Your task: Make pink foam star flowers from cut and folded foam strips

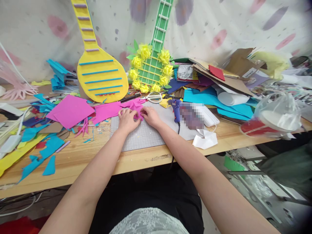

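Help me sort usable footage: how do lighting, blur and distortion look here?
Head view: light looks soft and even on the cutting mat; head view: the bagged cup at right looks stretched and soft; head view: a blocky patch hides detail beside the glue gun; head view: the pink paper looks fairly clear.

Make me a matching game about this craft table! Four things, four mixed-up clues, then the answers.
1. Pink paper piece
2. Glue gun
3. Green guitar shape
4. Red-and-white cup

A. Trimmed with yellow flowers
B. In a clear plastic bag
C. At the fingers of the left hand and right hand
D. Blue-purple, with a dark cord

Pairs: 1-C, 2-D, 3-A, 4-B.
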`<control>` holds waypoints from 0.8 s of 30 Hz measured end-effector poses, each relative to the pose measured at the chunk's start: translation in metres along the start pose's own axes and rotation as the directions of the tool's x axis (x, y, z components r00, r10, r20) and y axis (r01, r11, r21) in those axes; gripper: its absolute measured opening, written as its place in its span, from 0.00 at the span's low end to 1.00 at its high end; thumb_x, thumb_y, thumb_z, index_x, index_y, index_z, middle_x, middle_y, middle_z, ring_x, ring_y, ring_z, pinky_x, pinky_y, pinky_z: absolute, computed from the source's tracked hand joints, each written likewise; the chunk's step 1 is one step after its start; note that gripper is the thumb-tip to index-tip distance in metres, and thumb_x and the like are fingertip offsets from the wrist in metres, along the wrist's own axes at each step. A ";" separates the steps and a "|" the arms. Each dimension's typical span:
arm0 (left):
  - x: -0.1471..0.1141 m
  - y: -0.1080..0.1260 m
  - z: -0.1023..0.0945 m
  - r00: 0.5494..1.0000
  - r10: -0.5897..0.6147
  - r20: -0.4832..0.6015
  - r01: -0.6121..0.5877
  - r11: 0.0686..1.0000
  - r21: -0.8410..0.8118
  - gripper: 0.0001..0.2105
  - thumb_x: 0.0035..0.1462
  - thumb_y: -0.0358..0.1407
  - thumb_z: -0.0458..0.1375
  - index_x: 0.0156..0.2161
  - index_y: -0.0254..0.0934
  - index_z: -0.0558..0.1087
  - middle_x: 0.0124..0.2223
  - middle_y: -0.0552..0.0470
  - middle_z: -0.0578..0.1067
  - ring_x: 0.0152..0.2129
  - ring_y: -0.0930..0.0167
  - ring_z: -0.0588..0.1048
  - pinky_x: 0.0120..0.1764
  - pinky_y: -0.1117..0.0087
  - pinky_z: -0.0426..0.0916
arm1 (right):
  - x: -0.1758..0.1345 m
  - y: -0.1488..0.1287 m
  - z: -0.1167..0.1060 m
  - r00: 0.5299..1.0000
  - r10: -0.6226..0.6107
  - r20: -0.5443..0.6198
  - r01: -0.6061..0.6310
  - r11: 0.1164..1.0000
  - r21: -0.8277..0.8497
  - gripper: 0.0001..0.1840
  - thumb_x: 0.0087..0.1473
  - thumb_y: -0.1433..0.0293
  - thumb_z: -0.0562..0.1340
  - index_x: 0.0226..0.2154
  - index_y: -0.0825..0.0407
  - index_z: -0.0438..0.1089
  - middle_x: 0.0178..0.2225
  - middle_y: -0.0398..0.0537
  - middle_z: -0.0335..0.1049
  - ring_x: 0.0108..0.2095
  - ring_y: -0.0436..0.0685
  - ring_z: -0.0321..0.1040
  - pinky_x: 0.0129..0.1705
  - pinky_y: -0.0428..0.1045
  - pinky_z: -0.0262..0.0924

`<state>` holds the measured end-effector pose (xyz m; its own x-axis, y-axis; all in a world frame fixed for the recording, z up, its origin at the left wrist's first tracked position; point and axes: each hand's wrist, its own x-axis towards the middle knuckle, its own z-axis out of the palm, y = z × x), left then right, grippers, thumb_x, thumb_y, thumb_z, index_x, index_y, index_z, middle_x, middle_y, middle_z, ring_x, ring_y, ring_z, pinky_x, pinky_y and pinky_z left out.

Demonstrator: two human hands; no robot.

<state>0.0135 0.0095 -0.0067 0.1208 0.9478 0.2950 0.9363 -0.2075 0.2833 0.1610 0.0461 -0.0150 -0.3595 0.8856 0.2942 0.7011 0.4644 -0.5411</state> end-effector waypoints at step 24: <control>0.001 0.004 0.001 0.999 -0.031 -0.006 0.031 0.999 0.027 0.11 0.52 0.47 0.55 0.33 0.42 0.72 0.40 0.47 0.71 0.46 0.59 0.63 0.53 0.55 0.51 | -0.001 -0.005 0.000 1.000 0.005 -0.018 -0.006 0.998 -0.056 0.11 0.52 0.76 0.55 0.38 0.52 0.65 0.36 0.49 0.70 0.41 0.57 0.62 0.42 0.52 0.57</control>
<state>0.0178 0.0099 -0.0067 0.0895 0.9524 0.2915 0.9482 -0.1710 0.2676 0.1573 0.0429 -0.0125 -0.3445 0.8877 0.3055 0.7370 0.4573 -0.4977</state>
